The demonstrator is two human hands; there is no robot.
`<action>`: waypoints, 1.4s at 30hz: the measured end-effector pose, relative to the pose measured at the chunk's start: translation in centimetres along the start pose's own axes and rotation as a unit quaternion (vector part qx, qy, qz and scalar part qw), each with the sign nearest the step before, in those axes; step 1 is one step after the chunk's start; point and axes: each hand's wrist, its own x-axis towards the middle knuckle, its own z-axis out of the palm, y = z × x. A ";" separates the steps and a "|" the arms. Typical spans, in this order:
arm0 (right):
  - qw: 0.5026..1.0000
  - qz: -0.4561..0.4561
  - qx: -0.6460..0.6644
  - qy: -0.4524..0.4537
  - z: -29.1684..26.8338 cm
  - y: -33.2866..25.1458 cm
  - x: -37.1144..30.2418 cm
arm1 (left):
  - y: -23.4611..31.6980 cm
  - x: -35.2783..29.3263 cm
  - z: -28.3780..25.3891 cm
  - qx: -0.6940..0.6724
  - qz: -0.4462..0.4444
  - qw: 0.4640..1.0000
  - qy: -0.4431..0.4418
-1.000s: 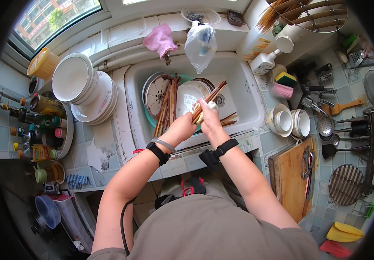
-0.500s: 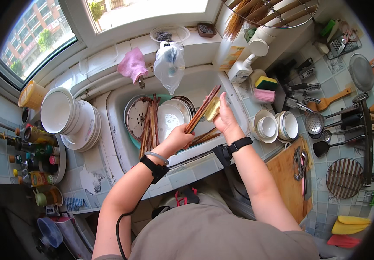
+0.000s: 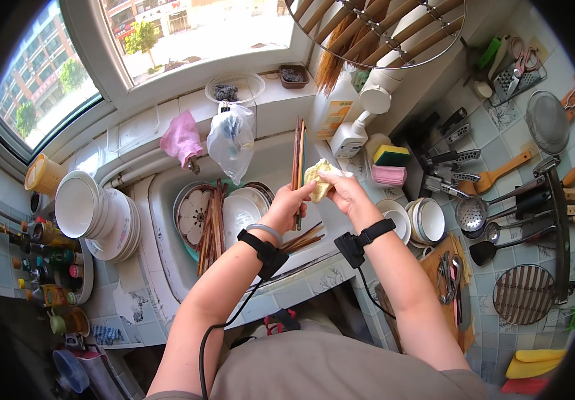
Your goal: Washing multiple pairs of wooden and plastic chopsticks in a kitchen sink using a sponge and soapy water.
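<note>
Over the sink (image 3: 156, 230), my left hand (image 3: 290, 205) is closed round a small bundle of chopsticks (image 3: 299, 150) that points almost straight up. My right hand (image 3: 350, 195) pinches a crumpled, pale yellow sponge (image 3: 316, 180) just right of the chopsticks, near my left fingertips. Whether the sponge touches the sticks I cannot tell. Below, a heap of brown chopsticks (image 3: 213, 223) lies across a flower-patterned plate (image 3: 191, 220) and beside white bowls (image 3: 239, 213) in the sink. More chopsticks (image 3: 305, 238) rest in the sink under my hands.
Stacked bowls (image 3: 77, 203) and plates (image 3: 117, 230) stand left of the sink. To the right are more bowls (image 3: 427, 220), a pump bottle (image 3: 351, 137), sponges (image 3: 390, 156) and a cutting board (image 3: 434, 267). A pink cloth (image 3: 181, 137) and a plastic bag (image 3: 231, 140) hang at the back.
The chopsticks in my left hand have swung from a rightward slant to nearly upright. My right hand has turned, and the sponge is now crumpled in its fingers. The whole view has shifted slightly.
</note>
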 end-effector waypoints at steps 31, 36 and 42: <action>0.819 -0.387 -0.421 0.051 -4.5 -19.7 17.3 | 9.5 12.7 11.6 -0.396 0.153 0.905 -0.007; 0.791 -0.400 -0.459 0.058 -4.7 -19.8 17.4 | 10.2 13.3 11.9 -0.394 0.165 0.904 -0.015; 0.738 -0.429 -0.515 0.084 -3.9 -19.7 18.5 | 10.3 13.6 11.8 -0.393 0.161 0.905 -0.013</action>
